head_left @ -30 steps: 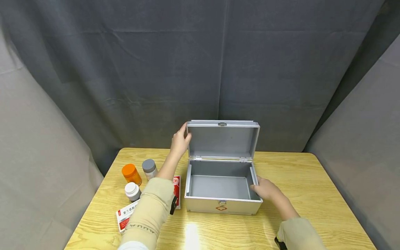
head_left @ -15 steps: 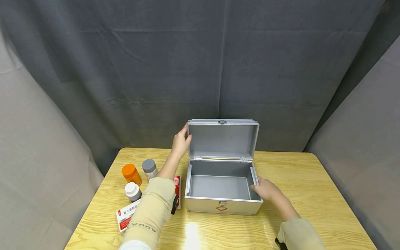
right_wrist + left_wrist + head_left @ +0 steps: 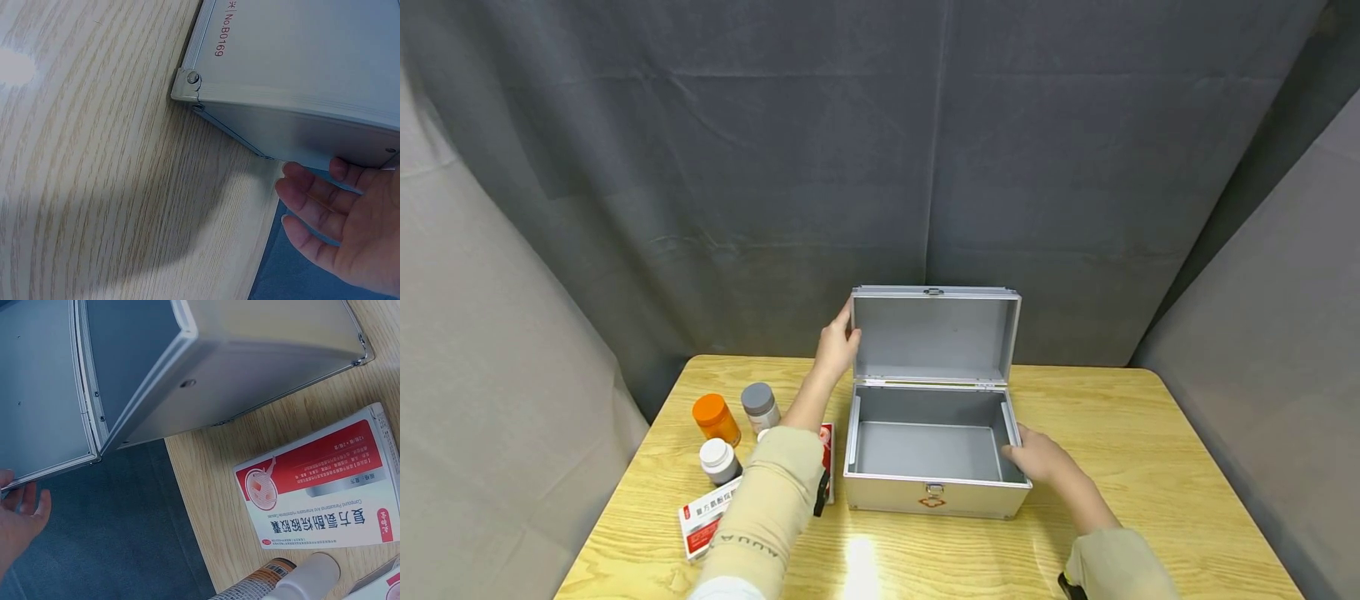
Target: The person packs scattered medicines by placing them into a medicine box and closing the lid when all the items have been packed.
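A silver metal first-aid box point(image 3: 887, 495) with a red cross emblem stands on the table, its hinged lid point(image 3: 932, 337) raised upright and its grey interior empty. My left hand point(image 3: 835, 346) holds the lid's left edge, thumb in front and fingers behind. In the left wrist view the fingertips are right at the lid's edge. My right hand point(image 3: 1043, 460) holds the right wall at the rim, one digit reaching inside over it. The right wrist view shows the other fingers of that hand bent below the outer side wall point(image 3: 300, 134).
Left of the box stand an orange bottle point(image 3: 715, 418), a grey-capped bottle point(image 3: 760, 403) and a white-capped bottle point(image 3: 719, 461). Red-and-white medicine cartons point(image 3: 707, 521) lie near my left forearm, one carton point(image 3: 319, 487) close beside the box. A dark curtain point(image 3: 775, 208) hangs behind the table.
The lid has tipped very slightly backward, and my left hand has shifted a little to the right with it. My right hand and the box body stay in place.
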Available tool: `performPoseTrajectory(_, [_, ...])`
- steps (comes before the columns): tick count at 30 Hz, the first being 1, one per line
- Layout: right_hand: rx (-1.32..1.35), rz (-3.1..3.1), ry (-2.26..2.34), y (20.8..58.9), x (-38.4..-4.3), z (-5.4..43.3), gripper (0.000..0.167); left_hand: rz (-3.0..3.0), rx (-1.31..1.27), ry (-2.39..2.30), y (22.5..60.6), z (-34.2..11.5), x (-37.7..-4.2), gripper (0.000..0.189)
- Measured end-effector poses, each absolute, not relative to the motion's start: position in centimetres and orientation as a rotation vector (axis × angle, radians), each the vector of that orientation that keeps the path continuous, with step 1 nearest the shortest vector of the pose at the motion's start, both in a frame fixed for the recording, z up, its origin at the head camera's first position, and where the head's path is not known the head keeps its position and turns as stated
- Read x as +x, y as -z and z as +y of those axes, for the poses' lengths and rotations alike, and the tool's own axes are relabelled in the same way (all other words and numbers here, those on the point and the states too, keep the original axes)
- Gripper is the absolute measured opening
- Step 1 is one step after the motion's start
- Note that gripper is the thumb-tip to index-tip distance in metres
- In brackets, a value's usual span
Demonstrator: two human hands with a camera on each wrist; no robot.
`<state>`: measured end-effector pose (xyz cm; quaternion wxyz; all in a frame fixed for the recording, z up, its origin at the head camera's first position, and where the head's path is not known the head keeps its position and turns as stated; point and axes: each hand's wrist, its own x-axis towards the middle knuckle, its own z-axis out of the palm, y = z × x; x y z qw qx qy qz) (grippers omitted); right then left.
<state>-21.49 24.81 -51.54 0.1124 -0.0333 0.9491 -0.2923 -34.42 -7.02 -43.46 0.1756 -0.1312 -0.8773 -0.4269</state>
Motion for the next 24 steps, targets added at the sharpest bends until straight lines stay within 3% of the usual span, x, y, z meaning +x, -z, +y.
performPoseTrajectory(24, [-0.080, 2.795, 0.870, 50.99, -20.85, 24.60, 0.059, -2.481, -0.386, 1.232, 43.71, -6.58, -34.49, 0.059])
